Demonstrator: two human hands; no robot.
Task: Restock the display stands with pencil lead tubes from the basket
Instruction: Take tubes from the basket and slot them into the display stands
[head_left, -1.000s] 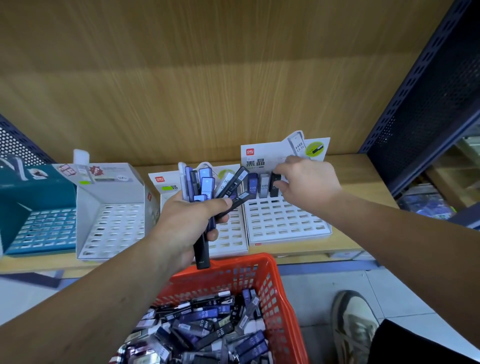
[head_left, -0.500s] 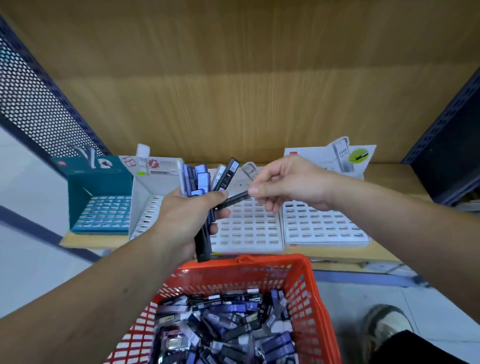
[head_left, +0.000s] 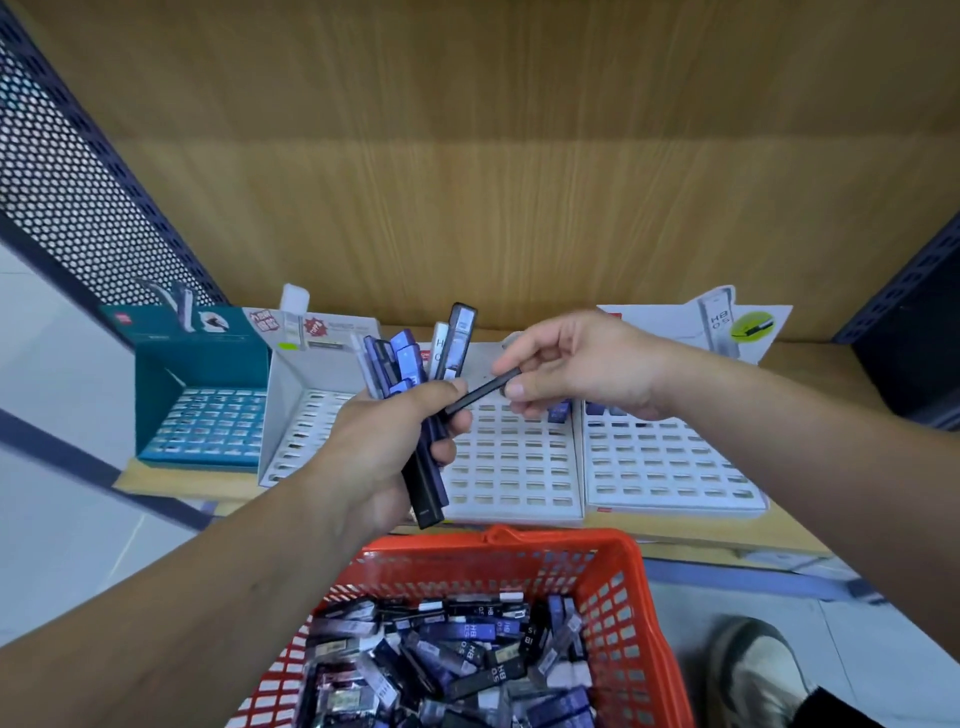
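My left hand (head_left: 387, 452) grips a bunch of blue, purple and black pencil lead tubes (head_left: 415, 384) above the shelf's front edge. My right hand (head_left: 582, 366) pinches the end of one black tube (head_left: 480, 395) that still sticks out of the bunch. Behind the hands stand two white slotted display stands, a middle one (head_left: 519, 467) and a right one (head_left: 670, 467), with a few tubes (head_left: 558, 413) in their back row. The orange basket (head_left: 613, 566) below holds several loose tubes (head_left: 467, 654).
A white boxed stand (head_left: 298, 415) and a teal stand (head_left: 202, 410) sit at the left on the wooden shelf (head_left: 727, 530). Dark perforated metal panels (head_left: 67, 182) flank both sides. My shoe (head_left: 753, 670) is on the floor beside the basket.
My right hand came back from the right stand's back row to the bunch and took hold of a black tube. The view shifted left.
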